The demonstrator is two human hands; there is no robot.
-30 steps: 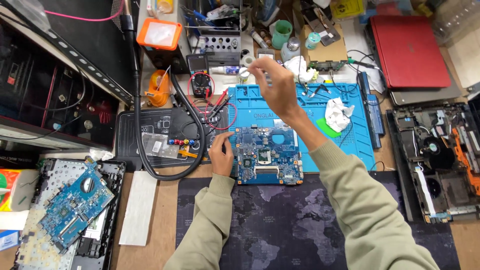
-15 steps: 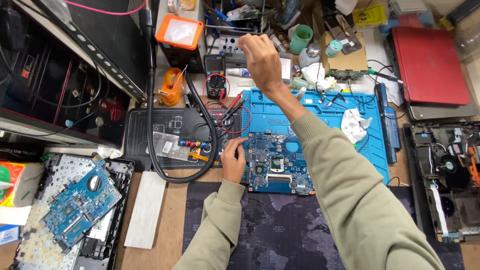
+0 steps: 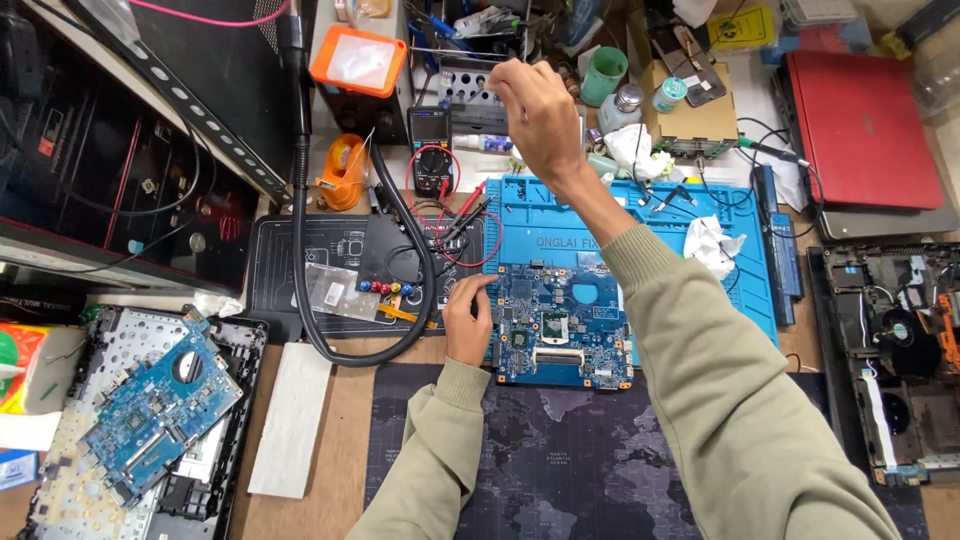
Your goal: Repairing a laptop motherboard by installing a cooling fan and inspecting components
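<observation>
A blue circuit board (image 3: 560,325) lies at the front edge of a blue work mat (image 3: 700,200). My left hand (image 3: 468,318) grips the board's left edge, with the thumb on top. My right hand (image 3: 538,112) is raised well above the desk, arm stretched to the back. Its fingers are pinched together next to a grey tool rack (image 3: 468,85). Whether something small is between the fingertips is not visible. Both sleeves are olive green.
A multimeter (image 3: 433,160) with red leads and a thick black hose (image 3: 300,250) lie left of the mat. A second blue board (image 3: 150,410) rests on a laptop shell at far left. A red laptop (image 3: 860,130) and an opened laptop chassis (image 3: 900,360) sit right. A green cup (image 3: 603,75) stands behind.
My right hand has risen from above the blue mat and moved left and back to the tool rack. My left hand has stayed on the board's edge.
</observation>
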